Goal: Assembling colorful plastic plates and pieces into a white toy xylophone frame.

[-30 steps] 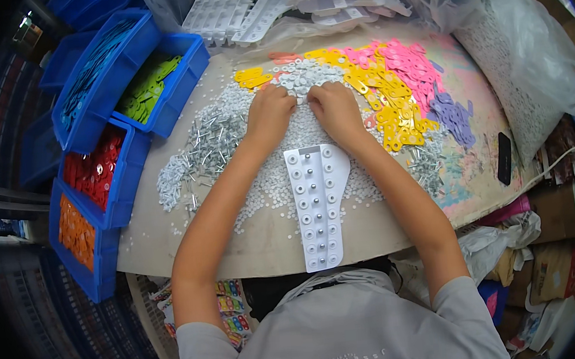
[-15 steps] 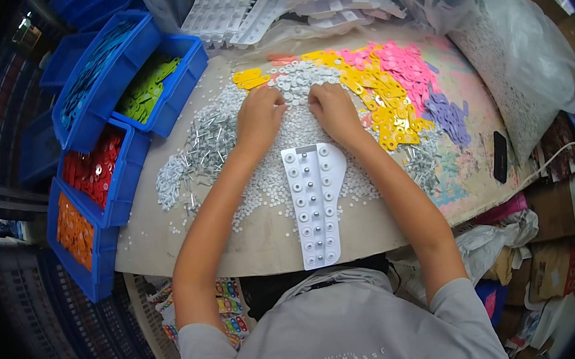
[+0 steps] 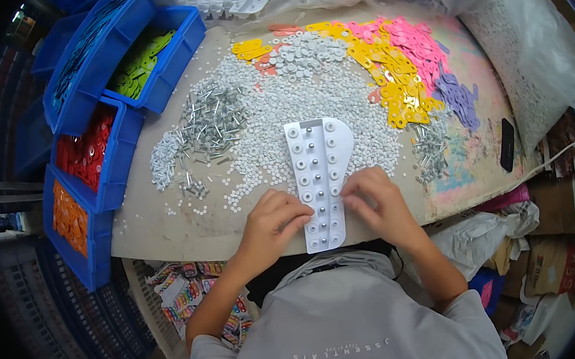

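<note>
Left hand (image 3: pixel 274 223) curled, fingertips on white jig plate (image 3: pixel 320 180) | right hand (image 3: pixel 380 202) curled, pressing its edge | white washers (image 3: pixel 262 123) beyond

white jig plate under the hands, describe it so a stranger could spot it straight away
Start at the round worktable strewn with small white washers. At its near edge, between the left hand and right hand, lies a long white jig plate. Unlike the loose bits around it, it is one flat board with rows of pegs carrying washers.

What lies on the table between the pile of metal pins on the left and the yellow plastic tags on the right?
In the head view, a spread of small white washers fills the stretch between the metal pins and the yellow tags, with the white jig board's top end.
</note>
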`<state>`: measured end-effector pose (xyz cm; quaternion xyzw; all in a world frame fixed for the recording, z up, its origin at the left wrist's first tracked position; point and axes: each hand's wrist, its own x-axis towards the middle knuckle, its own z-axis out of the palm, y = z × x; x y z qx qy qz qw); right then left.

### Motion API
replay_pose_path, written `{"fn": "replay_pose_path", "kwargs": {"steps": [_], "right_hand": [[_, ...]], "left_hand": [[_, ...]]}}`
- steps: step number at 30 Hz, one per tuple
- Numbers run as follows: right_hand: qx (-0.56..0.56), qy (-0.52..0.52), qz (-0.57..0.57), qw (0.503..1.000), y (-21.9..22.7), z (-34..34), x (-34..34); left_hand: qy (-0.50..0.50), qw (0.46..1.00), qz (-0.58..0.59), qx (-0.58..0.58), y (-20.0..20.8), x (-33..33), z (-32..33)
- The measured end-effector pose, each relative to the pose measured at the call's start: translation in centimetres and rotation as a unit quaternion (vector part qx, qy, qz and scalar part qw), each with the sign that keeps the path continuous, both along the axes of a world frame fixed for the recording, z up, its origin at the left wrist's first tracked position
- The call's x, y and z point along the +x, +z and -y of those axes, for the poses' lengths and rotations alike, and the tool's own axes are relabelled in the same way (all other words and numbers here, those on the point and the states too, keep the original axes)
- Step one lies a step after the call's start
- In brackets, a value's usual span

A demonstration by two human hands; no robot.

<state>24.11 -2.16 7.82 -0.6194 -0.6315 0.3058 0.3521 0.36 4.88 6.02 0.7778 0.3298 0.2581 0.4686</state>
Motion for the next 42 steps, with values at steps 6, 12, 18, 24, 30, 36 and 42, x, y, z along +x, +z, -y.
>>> {"fn": "replay_pose_path", "kwargs": {"steps": [6,12,18,24,30,36,42], "right_hand": [[-0.027,-0.006,-0.034,0.999,-1.3,1.8,-1.6],[-0.015,-0.029,-0.024,0.999,-1.8,1.7,-2.4],[0.055,-0.018,0.060,0.997,-2.5,2.0,-2.4],[0.162,0.031,0.145,0.976,-3.3,1.9,-2.0],[0.133,-0.007,0.023,0.991,-5.5,2.1,-1.9],[0.207,-0.015,0.062,0.976,-5.0,1.7,-1.4],[0.183,-0.134,0.099,0.969,-2.8,-2.6,1.9]], "left_hand": [[0.025,0.999,0.000,0.041,-1.8,0.7,1.2],[0.088,0.993,0.006,-0.078,-1.3,1.5,1.8],[0.050,0.979,-0.004,0.195,-2.8,0.7,1.5],[0.043,0.991,0.036,0.119,-3.2,0.8,1.3],[0.110,0.981,0.051,0.153,-1.3,1.4,-3.0],[0.140,0.962,-0.032,0.231,-1.3,5.2,-13.7],[0.123,0.946,-0.074,0.289,-4.5,9.0,-19.1]]}}
